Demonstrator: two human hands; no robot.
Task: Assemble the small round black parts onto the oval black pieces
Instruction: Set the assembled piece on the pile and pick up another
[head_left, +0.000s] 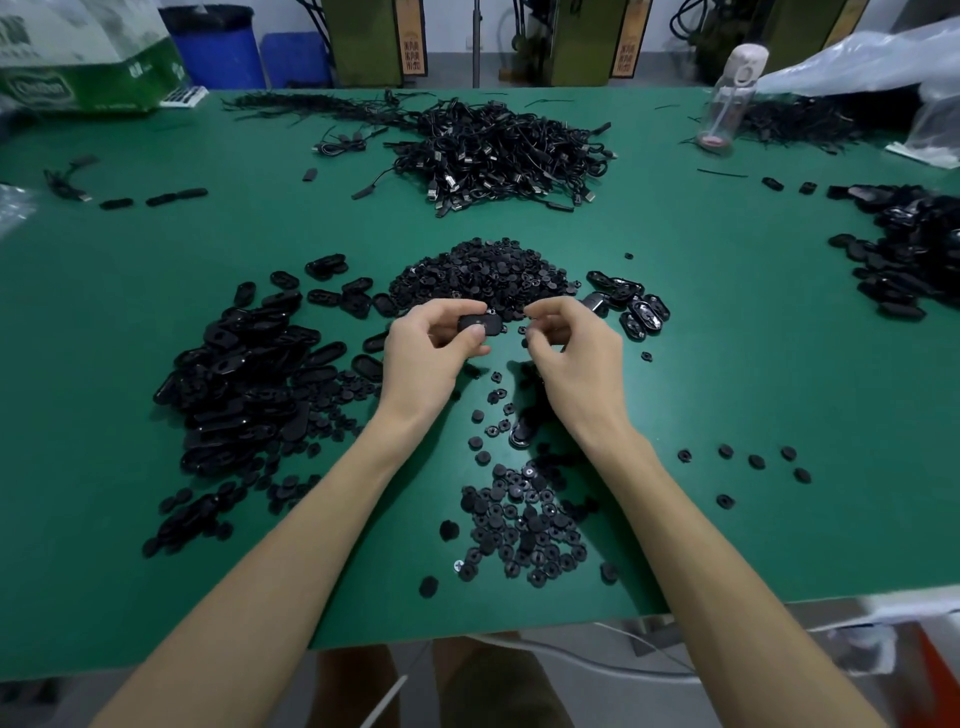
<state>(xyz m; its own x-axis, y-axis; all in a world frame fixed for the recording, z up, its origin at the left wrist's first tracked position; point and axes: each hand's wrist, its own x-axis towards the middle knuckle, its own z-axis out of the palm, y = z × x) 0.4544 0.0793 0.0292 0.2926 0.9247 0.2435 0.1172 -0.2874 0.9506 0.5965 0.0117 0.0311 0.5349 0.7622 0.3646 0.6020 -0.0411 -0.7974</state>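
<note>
Green-and-white carton, far left on the table: white oval logo in Latin letters, starts with what looks like "C", the rest too blurred to read. More print on its side, illegible. Two vertical brown signs on the green machines at the back: printed characters, too blurry. No numbers readable.

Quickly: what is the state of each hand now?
Left hand: holds an oval black piece.
Right hand: curled; whether it holds anything cannot be told.
</note>
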